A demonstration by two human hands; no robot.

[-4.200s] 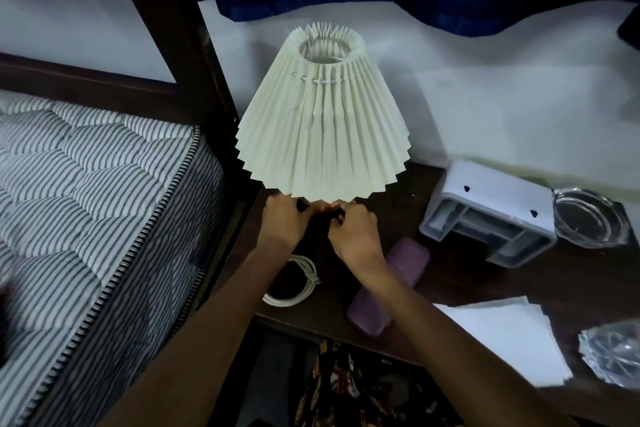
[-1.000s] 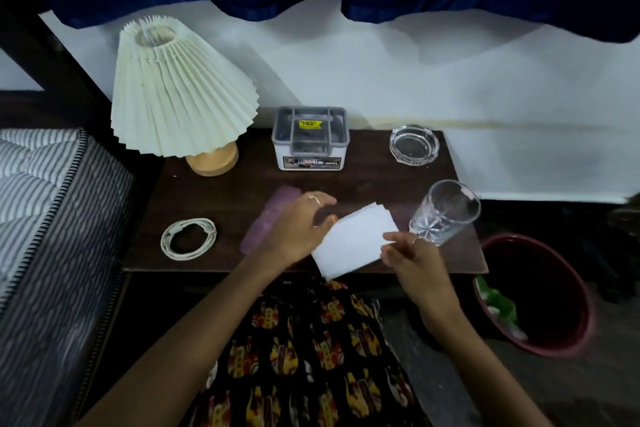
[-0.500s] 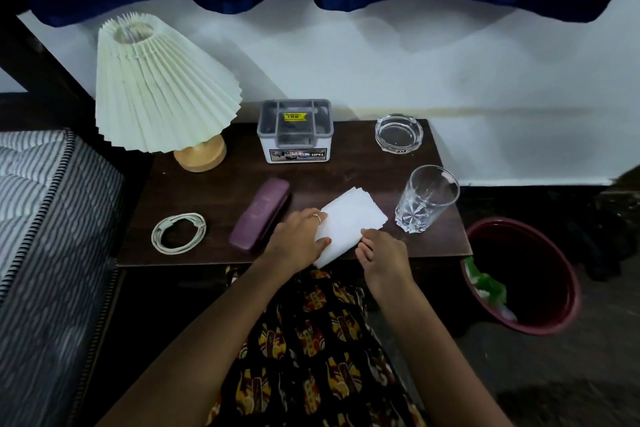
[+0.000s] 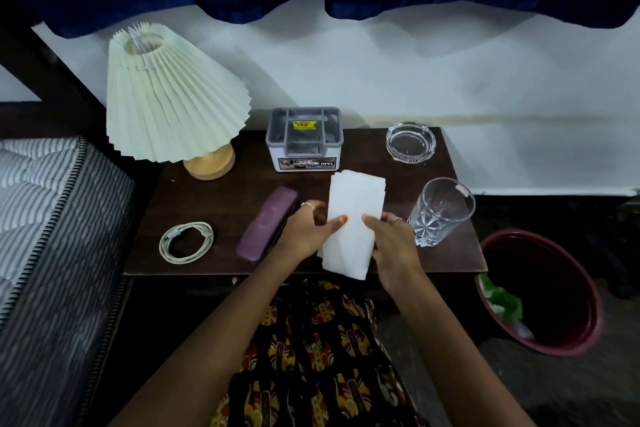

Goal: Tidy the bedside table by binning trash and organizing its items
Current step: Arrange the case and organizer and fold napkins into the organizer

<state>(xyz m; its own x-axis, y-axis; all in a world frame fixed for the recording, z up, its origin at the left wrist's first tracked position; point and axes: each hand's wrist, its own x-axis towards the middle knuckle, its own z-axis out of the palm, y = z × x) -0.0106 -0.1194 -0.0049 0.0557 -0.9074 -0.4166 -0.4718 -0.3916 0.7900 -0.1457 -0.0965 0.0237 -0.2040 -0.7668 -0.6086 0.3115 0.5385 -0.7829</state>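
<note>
A stack of white paper napkins [image 4: 353,215] is held over the front of the dark wooden bedside table [image 4: 221,199], its long side pointing away from me. My left hand [image 4: 306,230] grips its left edge, thumb on top. My right hand [image 4: 391,241] grips the right edge the same way. To the left of my left hand lies a purple glasses case [image 4: 265,230], and further left a coiled white cable [image 4: 185,242]. A clear drinking glass [image 4: 440,211] stands upright just right of my right hand.
A pleated cream lamp [image 4: 169,97] stands at the back left, a grey organiser box [image 4: 304,139] at the back middle, a glass ashtray [image 4: 410,142] at the back right. A red bin [image 4: 550,295] with green trash sits on the floor to the right. A striped mattress [image 4: 45,218] borders the left.
The glass has been set upright on the table and my right hand has left it. Both hands have lifted the napkin stack and turned it lengthwise.
</note>
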